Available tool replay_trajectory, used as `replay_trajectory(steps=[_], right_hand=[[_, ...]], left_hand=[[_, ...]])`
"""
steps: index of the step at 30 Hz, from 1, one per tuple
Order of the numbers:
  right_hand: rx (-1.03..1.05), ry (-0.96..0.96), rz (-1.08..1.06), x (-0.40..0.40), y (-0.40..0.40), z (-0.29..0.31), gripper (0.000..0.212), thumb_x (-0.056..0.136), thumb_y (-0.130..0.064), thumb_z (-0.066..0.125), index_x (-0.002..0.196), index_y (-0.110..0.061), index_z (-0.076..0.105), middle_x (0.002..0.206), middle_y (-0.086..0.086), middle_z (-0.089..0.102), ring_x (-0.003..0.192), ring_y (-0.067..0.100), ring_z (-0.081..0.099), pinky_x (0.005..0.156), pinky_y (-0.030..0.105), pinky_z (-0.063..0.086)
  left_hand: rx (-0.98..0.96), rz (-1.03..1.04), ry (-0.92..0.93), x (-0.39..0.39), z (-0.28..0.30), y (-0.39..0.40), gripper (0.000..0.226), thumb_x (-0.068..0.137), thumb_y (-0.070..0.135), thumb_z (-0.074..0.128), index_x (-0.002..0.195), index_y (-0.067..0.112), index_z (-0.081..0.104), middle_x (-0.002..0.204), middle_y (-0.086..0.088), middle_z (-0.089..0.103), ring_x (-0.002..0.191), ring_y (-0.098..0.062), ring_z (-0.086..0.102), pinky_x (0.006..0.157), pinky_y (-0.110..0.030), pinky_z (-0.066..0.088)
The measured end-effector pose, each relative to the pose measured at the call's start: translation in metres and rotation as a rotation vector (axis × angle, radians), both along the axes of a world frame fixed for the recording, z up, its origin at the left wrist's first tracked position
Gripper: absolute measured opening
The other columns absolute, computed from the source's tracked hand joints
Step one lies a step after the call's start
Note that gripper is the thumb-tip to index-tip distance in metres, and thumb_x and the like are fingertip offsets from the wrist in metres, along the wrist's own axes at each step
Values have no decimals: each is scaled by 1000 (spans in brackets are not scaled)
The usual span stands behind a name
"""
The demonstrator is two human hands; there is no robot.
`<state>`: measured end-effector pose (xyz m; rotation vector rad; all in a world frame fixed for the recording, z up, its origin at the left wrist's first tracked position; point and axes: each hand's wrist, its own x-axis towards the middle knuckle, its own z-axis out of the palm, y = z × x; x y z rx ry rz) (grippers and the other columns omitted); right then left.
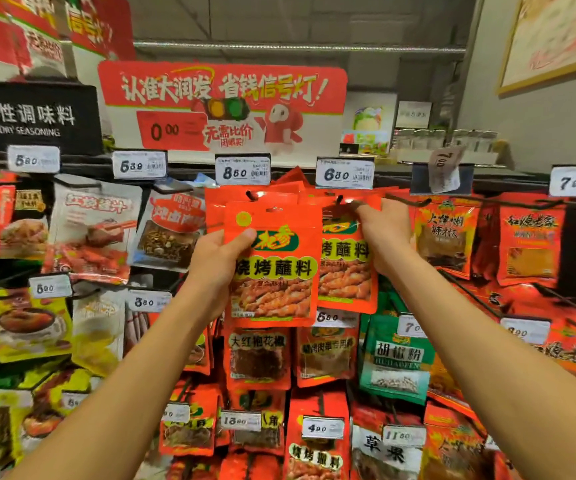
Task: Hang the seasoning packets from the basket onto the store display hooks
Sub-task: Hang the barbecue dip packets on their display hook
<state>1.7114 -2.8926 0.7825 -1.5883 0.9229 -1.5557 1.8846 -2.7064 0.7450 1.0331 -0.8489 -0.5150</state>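
My left hand [215,263] grips a red barbecue seasoning packet [274,268] by its left edge, thumb on the front, holding it upright in front of the display. My right hand [382,233] pinches the top of a matching red packet [345,271] at its hang hole, right at the tip of a display hook [340,199] under the 6.80 price tag [344,173]. More red packets hang behind on the neighbouring hook [252,195] under the 8.50 tag. The basket is out of view.
Rows of hooks carry other seasoning packets on every side, each with a white price tag. A bare dark hook [408,199] sticks out just right of my right hand. A red promotional sign [222,105] stands above the top rail.
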Motion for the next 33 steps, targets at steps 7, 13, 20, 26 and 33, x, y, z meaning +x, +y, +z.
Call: replay_trajectory(steps=[7, 13, 20, 26, 33], right_hand=[[93, 117, -105, 34, -49, 8, 32, 92, -36, 70, 113, -13, 73, 121, 10, 72, 114, 32, 64, 96, 39, 49], [184, 138, -97, 52, -83, 14, 35, 94, -34, 70, 122, -14, 71, 117, 6, 73, 75, 14, 59, 66, 22, 46], [15, 193, -108, 15, -62, -4, 43, 98, -41, 61, 131, -14, 59, 125, 8, 67, 114, 27, 61, 92, 34, 46], [179, -306, 620, -30, -13, -27, 46, 96, -52, 55, 108, -12, 73, 93, 17, 70, 84, 33, 68, 78, 39, 56], [-2, -90, 368, -26, -5, -9, 22, 96, -34, 67, 78, -25, 78, 84, 3, 79, 73, 17, 74, 67, 34, 59]], left_hand=[[-10, -21, -31, 7, -10, -4, 9, 94, 15, 66, 95, 11, 74, 92, -7, 78, 82, -22, 74, 73, -36, 60], [8, -45, -30, 0, -19, -19, 11, 96, 14, 63, 94, 11, 74, 88, -5, 79, 77, -18, 75, 67, -30, 59], [0, -64, -45, -29, -6, -53, 20, 93, 6, 63, 83, 18, 75, 84, -2, 76, 75, -17, 69, 74, -38, 57], [-4, -16, -5, -59, 13, -88, 22, 90, 40, 71, 89, 18, 73, 94, -9, 79, 92, -29, 75, 83, -47, 61], [53, 43, 6, -62, 28, -104, 19, 81, 39, 73, 75, 21, 71, 82, -9, 78, 76, -26, 74, 81, -59, 59]])
